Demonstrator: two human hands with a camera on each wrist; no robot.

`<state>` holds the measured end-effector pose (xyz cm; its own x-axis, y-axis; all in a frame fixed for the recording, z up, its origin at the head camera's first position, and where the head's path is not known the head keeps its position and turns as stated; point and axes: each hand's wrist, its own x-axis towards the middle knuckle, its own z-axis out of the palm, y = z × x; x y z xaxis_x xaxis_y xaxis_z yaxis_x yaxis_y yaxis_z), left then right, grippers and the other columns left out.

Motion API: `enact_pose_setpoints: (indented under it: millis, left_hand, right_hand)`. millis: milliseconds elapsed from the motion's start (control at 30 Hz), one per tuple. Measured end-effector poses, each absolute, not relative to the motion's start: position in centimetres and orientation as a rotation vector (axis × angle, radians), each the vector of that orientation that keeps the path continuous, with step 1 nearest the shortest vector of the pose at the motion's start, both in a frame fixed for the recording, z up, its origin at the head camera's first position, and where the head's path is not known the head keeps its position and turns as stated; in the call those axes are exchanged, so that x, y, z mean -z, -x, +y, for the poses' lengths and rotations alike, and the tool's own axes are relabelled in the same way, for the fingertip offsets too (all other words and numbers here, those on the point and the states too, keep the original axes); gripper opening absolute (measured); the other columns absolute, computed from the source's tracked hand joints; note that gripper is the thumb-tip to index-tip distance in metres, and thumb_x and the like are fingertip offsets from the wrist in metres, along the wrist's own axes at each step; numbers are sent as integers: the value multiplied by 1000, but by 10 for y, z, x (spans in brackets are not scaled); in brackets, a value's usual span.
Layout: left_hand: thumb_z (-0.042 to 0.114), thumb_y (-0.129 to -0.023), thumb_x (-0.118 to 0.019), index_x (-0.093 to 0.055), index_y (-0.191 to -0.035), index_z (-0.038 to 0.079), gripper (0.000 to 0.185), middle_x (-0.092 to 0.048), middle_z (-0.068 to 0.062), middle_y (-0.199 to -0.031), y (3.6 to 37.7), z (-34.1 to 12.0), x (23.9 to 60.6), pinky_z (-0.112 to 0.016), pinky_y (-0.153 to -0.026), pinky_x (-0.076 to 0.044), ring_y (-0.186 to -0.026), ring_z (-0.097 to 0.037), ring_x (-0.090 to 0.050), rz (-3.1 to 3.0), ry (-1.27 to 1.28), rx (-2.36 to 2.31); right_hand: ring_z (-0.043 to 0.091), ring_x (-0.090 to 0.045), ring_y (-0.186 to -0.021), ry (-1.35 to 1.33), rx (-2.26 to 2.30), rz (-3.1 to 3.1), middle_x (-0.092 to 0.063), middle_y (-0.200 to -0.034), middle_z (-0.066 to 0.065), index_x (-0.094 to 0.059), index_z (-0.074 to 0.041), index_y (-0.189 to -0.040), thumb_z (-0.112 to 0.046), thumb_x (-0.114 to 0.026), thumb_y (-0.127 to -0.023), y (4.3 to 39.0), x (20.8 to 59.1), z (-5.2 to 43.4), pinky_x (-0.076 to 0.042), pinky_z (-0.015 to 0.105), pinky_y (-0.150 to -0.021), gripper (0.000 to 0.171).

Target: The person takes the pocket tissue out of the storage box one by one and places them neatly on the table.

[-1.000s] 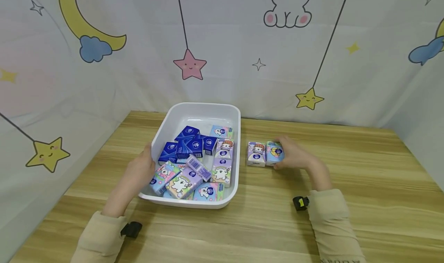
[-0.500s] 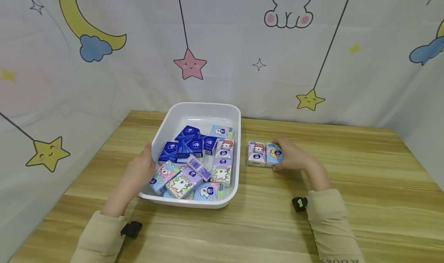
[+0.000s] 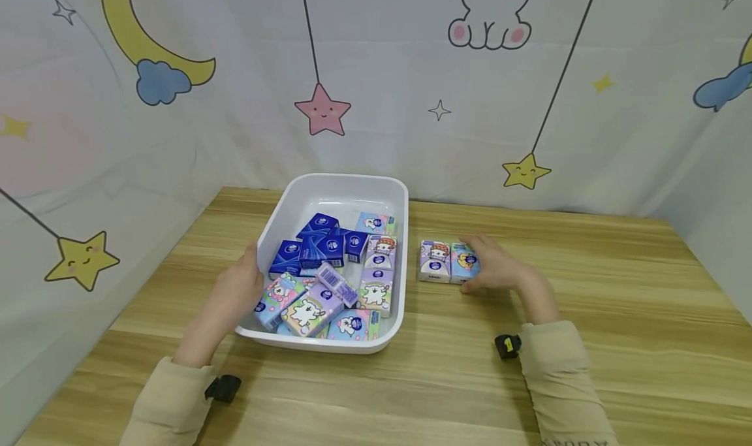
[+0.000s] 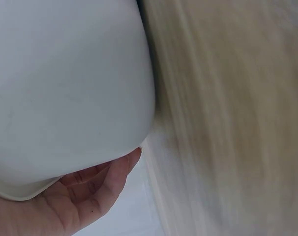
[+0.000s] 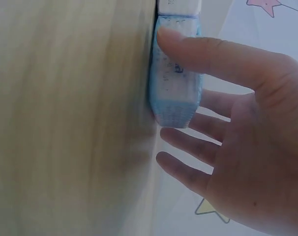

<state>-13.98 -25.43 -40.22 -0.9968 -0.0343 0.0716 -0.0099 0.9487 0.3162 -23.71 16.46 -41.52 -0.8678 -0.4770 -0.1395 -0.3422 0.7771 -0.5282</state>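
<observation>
Two small tissue packs lie side by side on the wooden table [image 3: 617, 315], right of centre in the head view. The right hand [image 3: 499, 266] rests against the blue pack [image 3: 465, 262]; the wrist view shows its thumb laid flat on the pack's face with the other fingers [image 5: 188, 142] spread and straight, so nothing is clenched. The purple pack [image 3: 435, 261] touches the blue one on its left. Both lie flat, long axes running away from the person. The left hand [image 3: 237, 289] cups the left wall of the white tub [image 3: 346, 183], palm against it. Inside the tub a loose heap of dark blue and pastel packs lies at mixed angles.
</observation>
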Motion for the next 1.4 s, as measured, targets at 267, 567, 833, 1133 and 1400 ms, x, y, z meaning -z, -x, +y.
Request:
enact_pose_setpoints:
  millis: [267,567,833,1133,1400]
  left_hand:
    - [4,-96,-37,-19,-142,-18,54,-47,-42,-128,140,-255,402,-63,-83,-53,-108,-57,-55,-3034,-48,502]
    - [4,-96,-37,-19,-142,-18,54,-46,-42,-130,141,-254,402,-63,-82,-53,-110,-57,-55,-3045,-60,498]
    - [3,-95,-36,-19,-142,-20,54,-46,-43,-129,141,-254,401,-64,-85,-52,-109,-57,-54,-3035,-48,490]
    - [3,-96,-36,-18,-143,-18,54,-45,-43,-130,141,-254,401,-64,-85,-52,-112,-57,-53,-3058,-68,508]
    - [3,-97,-35,-17,-144,-17,54,-43,-42,-133,141,-253,401,-64,-84,-52,-113,-57,-52,-3072,-77,509]
  right_hand:
    - [50,-23,-140,643,649,2759,-23,-154,30,-24,0,-150,-27,-82,-73,234,403,162,-23,66,-114,100]
    - [47,-22,-142,707,599,2825,-23,-156,25,-25,-5,-151,-36,-78,-77,220,375,153,-24,65,-115,96]
    - [38,-28,-143,781,594,2862,-30,-155,18,-30,-6,-150,-45,-73,-80,204,355,129,-29,56,-117,91]
    - [33,-43,-137,1032,545,2895,-46,-146,13,-42,-6,-144,-45,-73,-80,188,355,91,-35,48,-117,81]
    - [29,-46,-133,1168,393,2853,-52,-141,10,-47,-5,-140,-44,-69,-81,179,367,63,-37,46,-115,74]
